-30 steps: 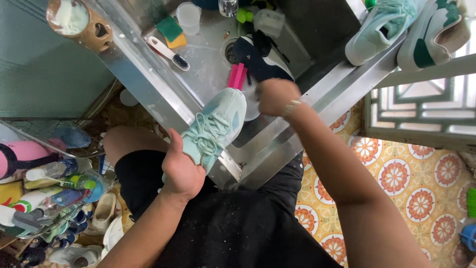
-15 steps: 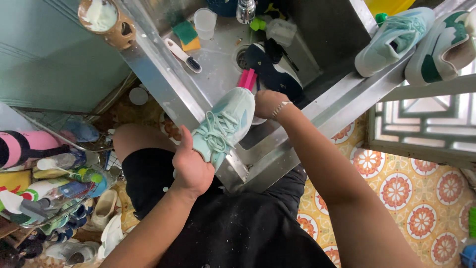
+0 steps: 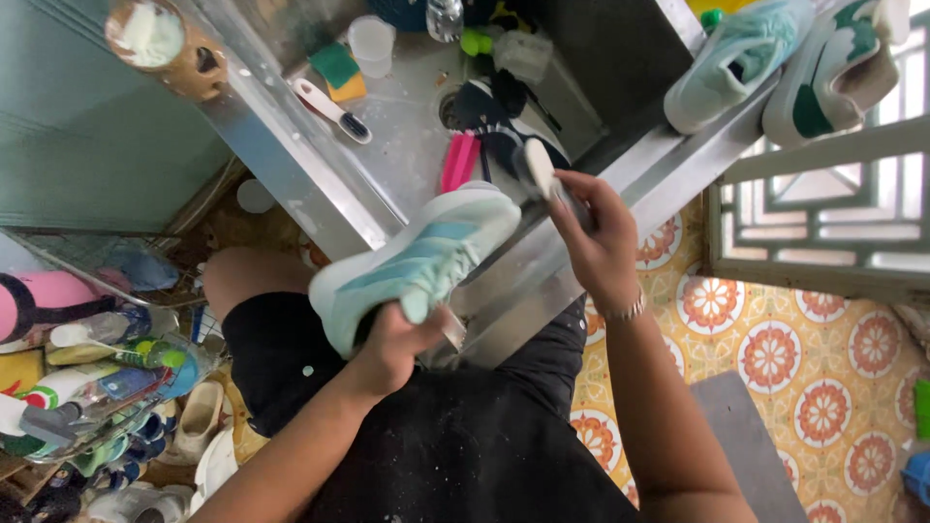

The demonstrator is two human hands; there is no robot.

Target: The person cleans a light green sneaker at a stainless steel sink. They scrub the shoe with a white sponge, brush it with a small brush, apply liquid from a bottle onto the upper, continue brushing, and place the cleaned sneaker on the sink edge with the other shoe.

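Two hands at work: our left hand (image 3: 397, 344) grips the mint-green mesh sneaker (image 3: 417, 260), now rolled side-up over the steel sink (image 3: 397, 165); our right hand (image 3: 591, 237), beside the toe, has lifted its white-backed scrub brush (image 3: 539, 169) clear.

sink (image 3: 291, 145): shiny wet metal | sneaker (image 3: 417, 261): matt, probably mesh cloth
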